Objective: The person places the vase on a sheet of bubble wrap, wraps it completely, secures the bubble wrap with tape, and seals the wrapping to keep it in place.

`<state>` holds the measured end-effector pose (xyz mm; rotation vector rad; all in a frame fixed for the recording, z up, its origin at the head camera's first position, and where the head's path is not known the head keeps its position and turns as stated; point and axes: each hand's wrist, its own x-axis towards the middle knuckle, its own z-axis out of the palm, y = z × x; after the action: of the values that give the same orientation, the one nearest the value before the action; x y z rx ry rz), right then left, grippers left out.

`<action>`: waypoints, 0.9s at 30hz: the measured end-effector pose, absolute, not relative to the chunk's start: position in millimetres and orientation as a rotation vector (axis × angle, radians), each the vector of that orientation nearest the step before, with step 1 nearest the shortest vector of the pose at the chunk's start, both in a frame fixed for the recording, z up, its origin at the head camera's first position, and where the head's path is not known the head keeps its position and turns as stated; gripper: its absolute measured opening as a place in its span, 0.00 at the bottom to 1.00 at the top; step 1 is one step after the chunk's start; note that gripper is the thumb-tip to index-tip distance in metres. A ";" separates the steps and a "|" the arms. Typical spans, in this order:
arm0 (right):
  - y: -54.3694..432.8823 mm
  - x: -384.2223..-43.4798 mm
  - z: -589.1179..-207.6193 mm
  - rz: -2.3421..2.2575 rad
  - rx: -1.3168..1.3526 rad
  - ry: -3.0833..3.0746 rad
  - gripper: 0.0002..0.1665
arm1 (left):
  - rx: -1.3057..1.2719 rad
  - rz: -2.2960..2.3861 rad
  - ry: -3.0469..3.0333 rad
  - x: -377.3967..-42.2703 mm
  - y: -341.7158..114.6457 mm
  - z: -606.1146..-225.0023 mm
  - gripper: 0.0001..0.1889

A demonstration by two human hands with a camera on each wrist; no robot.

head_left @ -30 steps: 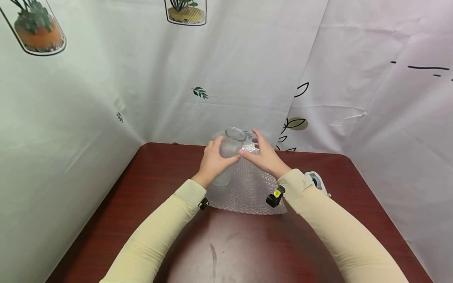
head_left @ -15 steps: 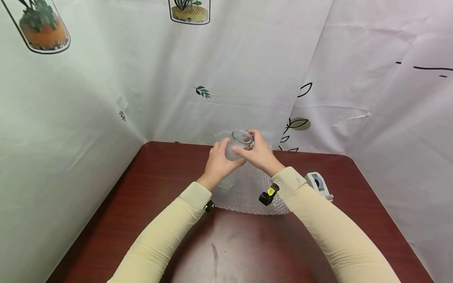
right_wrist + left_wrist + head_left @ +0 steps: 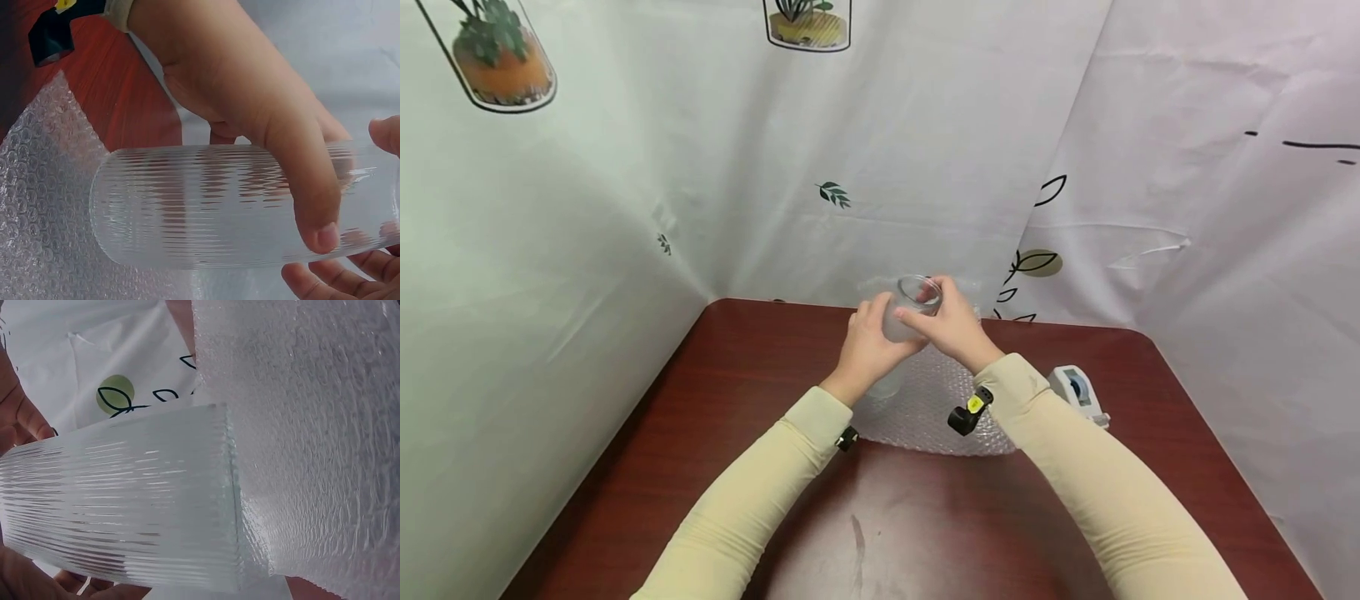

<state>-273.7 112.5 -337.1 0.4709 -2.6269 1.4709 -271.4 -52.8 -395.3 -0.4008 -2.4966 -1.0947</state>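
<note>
A tall, clear ribbed glass vase (image 3: pixel 206 206) stands between my two hands, its round mouth uppermost in the head view and leaning a little to the right. My left hand (image 3: pixel 871 340) grips its side, with the thumb pressed along the glass in the right wrist view. Near the mouth, my right hand (image 3: pixel 953 327) holds the vase with the thumb in front and fingers behind the rim. Bubble wrap (image 3: pixel 925 421) lies flat on the table beneath, and the vase's base overlaps it in the left wrist view.
A white tape dispenser (image 3: pixel 1081 393) sits on the dark red table (image 3: pixel 760 375), right of the bubble wrap and beside my right sleeve. White printed fabric (image 3: pixel 887 167) hangs close behind the table and along both sides.
My right hand has come in from beside the vase and taken hold near its mouth. The vase's top has shifted right in the view, with my left hand still around it.
</note>
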 end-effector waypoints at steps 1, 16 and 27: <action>112.8 -273.3 -336.4 1.475 0.472 -2.621 0.46 | -0.400 -1.109 -2.500 -271.1 -52.9 -395.1 0.45; 125.8 -273.2 -329.8 1.642 0.434 -2.546 0.44 | -0.465 -1.318 -2.711 -274.5 -73.7 -422.7 0.62; 136.1 -274.5 -336.7 1.832 0.358 -2.487 0.43 | -0.550 -1.281 -2.679 -275.6 -88.5 -429.6 0.53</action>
<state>-274.5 136.1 -336.7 0.3576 -2.4874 1.8322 -275.6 -88.5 -429.6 -0.5503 -2.6793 -1.2808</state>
